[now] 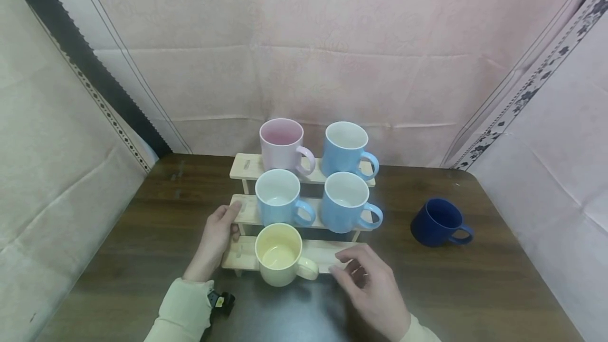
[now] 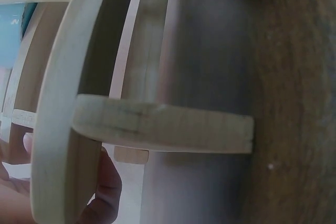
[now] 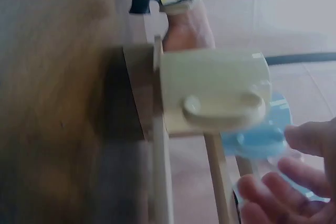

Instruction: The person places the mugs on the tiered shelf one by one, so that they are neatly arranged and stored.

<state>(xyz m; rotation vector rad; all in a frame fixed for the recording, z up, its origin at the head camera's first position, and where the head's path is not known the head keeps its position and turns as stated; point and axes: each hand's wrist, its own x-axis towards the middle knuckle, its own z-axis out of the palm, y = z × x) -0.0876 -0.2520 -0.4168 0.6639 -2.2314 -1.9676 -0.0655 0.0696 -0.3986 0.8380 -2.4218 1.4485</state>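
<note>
A three-tier wooden rack [image 1: 328,253] bears mugs. On the top tier stand a pink mug [image 1: 280,153] and a light blue mug [image 1: 343,154]; on the middle one, two more light blue mugs, the left mug [image 1: 273,206] and the right mug [image 1: 342,207]. A pale yellow mug [image 1: 277,257] sits on the bottom tier, handle to the right. My left hand [image 1: 219,228] grips the left end of the middle tier, thumb on top. Near the bottom tier's right end, my right hand [image 1: 372,289] hovers with loosely bent fingers and holds nothing.
A dark blue mug [image 1: 434,223] stands on the brown table [image 1: 157,236] to the right of the rack, its handle pointing right. Pale cloth [image 1: 304,57] hangs behind the table and along both sides.
</note>
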